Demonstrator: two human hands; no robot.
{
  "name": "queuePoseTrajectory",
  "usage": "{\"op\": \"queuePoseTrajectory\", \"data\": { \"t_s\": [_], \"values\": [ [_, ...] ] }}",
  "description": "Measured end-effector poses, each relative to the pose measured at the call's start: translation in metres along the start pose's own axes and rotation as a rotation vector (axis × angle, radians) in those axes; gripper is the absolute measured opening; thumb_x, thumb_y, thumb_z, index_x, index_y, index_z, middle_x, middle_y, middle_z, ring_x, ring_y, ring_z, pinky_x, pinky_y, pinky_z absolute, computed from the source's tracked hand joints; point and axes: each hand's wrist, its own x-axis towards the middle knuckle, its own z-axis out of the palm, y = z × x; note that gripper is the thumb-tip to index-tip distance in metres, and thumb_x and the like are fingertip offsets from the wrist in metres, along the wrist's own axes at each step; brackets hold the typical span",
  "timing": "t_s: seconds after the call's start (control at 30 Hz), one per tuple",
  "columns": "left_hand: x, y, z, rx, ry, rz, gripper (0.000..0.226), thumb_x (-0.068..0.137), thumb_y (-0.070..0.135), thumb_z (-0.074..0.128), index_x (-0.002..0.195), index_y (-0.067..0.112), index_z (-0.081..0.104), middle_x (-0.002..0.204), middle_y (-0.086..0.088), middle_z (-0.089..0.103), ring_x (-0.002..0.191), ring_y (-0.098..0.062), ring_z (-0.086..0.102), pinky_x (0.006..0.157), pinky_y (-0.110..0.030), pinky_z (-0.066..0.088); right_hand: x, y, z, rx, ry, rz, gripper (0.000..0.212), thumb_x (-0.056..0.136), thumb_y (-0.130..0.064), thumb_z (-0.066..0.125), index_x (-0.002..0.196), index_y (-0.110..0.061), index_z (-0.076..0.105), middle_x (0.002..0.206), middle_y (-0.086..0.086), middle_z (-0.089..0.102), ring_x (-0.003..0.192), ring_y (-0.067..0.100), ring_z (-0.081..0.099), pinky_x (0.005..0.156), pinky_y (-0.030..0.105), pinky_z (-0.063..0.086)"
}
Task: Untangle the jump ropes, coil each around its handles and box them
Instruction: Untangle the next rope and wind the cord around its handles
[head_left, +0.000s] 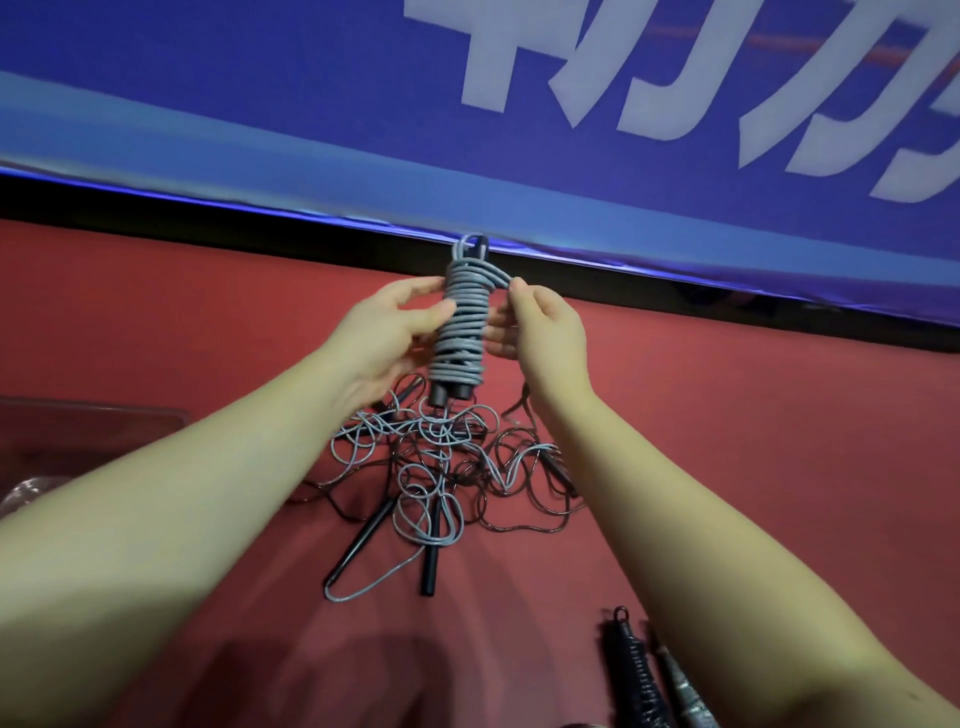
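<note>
Rope (462, 322), grey, wound round its handles, held upright above tangle (441, 467) on tabletop (727, 441). I saw left hand (395, 327) gripping windings, right hand (540, 327) pinching top strand. Risk, I judged: untucked end slipping, turns springing loose.

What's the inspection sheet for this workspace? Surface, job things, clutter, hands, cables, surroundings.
Surface: red floor, loose ropes lying on it.
Job's things: coiled grey rope wrapped round two black handles, held upright off the floor; tangled pile of grey and dark ropes with black handles beneath it; two wound bundles at lower right.
Clutter: clear plastic item at left edge, too blurred to identify.
Hands: left hand grips the coil's side; right hand pinches a strand near its top.
Cables: nothing seen apart from the ropes.
Surroundings: blue banner with white lettering, dark strip below it.
</note>
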Motion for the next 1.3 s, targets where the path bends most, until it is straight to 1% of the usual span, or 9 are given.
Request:
{"op": "queuePoseTrajectory", "data": {
  "t_s": [0.13, 0.27, 0.43, 0.57, 0.73, 0.83, 0.93, 1.13, 1.3],
  "values": [
    [0.001, 0.007, -0.019, 0.084, 0.008, 0.075, 0.019, 0.090, 0.007, 0.059, 0.106, 0.017, 0.059, 0.082, -0.004, 0.068, 0.065, -0.012, 0.065, 0.059, -0.022, 0.052, -0.005, -0.009, 0.002, 0.148, -0.122, 0.076, 0.030, 0.100, -0.022, 0.042, 0.073, -0.013, 0.050, 0.075, 0.006, 0.068, 0.065, 0.013, 0.068, 0.054, 0.022, 0.052],
    [0.001, 0.007, -0.017, 0.605, 0.111, 0.312, 0.018, 0.096, 0.017, 0.053, 0.107, 0.018, 0.066, 0.088, 0.005, 0.066, 0.074, -0.006, 0.060, 0.071, -0.024, 0.050, -0.010, -0.007, 0.008, 0.124, -0.087, 0.052, 0.031, 0.100, -0.022, 0.041, 0.072, -0.013, 0.051, 0.078, 0.007, 0.067, 0.069, 0.013, 0.069, 0.057, 0.021, 0.054],
    [-0.008, 0.019, -0.011, 1.036, -0.073, 0.260, 0.051, 0.077, 0.041, 0.072, 0.122, 0.024, 0.054, 0.092, 0.003, 0.064, 0.078, -0.018, 0.060, 0.077, -0.035, 0.050, -0.011, -0.009, 0.011, 0.115, -0.102, 0.022, 0.031, 0.100, -0.021, 0.042, 0.073, -0.012, 0.055, 0.078, 0.006, 0.066, 0.071, 0.013, 0.067, 0.059, 0.020, 0.054],
    [-0.007, 0.015, -0.010, 1.390, 0.197, 0.282, 0.057, 0.078, 0.044, 0.071, 0.120, 0.015, 0.044, 0.105, -0.010, 0.064, 0.098, -0.033, 0.059, 0.068, -0.031, 0.038, -0.013, -0.010, 0.016, 0.011, -0.217, 0.005, 0.029, 0.100, -0.020, 0.042, 0.079, -0.014, 0.060, 0.078, 0.003, 0.066, 0.070, 0.010, 0.065, 0.063, 0.020, 0.055],
    [-0.004, 0.007, -0.025, 1.135, 0.149, 0.337, 0.066, 0.080, 0.029, 0.070, 0.135, 0.023, 0.034, 0.103, -0.009, 0.067, 0.094, -0.032, 0.063, 0.074, -0.037, 0.047, -0.015, -0.014, 0.016, -0.299, -0.362, -0.108, 0.021, 0.100, -0.023, 0.041, 0.088, -0.023, 0.058, 0.086, -0.010, 0.065, 0.077, 0.008, 0.067, 0.068, 0.030, 0.054],
    [0.001, 0.005, -0.031, 0.910, 0.102, 0.340, 0.062, 0.083, 0.019, 0.068, 0.136, 0.027, 0.037, 0.105, -0.006, 0.068, 0.098, -0.027, 0.065, 0.091, -0.042, 0.049, -0.009, -0.018, 0.008, -0.571, -0.288, -0.254, 0.014, 0.099, -0.028, 0.041, 0.092, -0.023, 0.052, 0.080, -0.012, 0.064, 0.059, 0.011, 0.063, 0.056, 0.028, 0.047],
    [0.003, 0.004, -0.029, 0.686, 0.059, 0.305, 0.057, 0.085, 0.011, 0.067, 0.133, 0.029, 0.041, 0.096, -0.003, 0.069, 0.095, -0.024, 0.066, 0.094, -0.041, 0.049, 0.000, -0.017, -0.001, -0.688, -0.175, -0.346, 0.019, 0.099, -0.026, 0.042, 0.085, -0.024, 0.054, 0.078, -0.009, 0.058, 0.068, 0.012, 0.053, 0.065, 0.029, 0.041],
    [-0.002, 0.006, -0.011, 0.253, -0.057, 0.236, 0.050, 0.088, -0.002, 0.058, 0.118, 0.034, 0.041, 0.079, -0.006, 0.068, 0.069, -0.020, 0.068, 0.062, -0.032, 0.056, 0.006, -0.015, -0.003, -0.490, -0.280, -0.140, 0.030, 0.102, -0.020, 0.034, 0.079, -0.021, 0.055, 0.061, -0.006, 0.058, 0.055, 0.005, 0.058, 0.060, 0.019, 0.041],
    [-0.013, 0.013, -0.013, 0.177, -0.253, 0.176, 0.040, 0.084, 0.003, 0.057, 0.112, 0.031, 0.050, 0.079, -0.010, 0.071, 0.067, -0.027, 0.070, 0.059, -0.035, 0.058, 0.015, -0.019, -0.022, -0.394, -0.390, -0.040, 0.023, 0.102, -0.015, 0.033, 0.090, -0.016, 0.052, 0.065, -0.001, 0.054, 0.050, 0.011, 0.056, 0.056, 0.025, 0.049]
  ]
}}
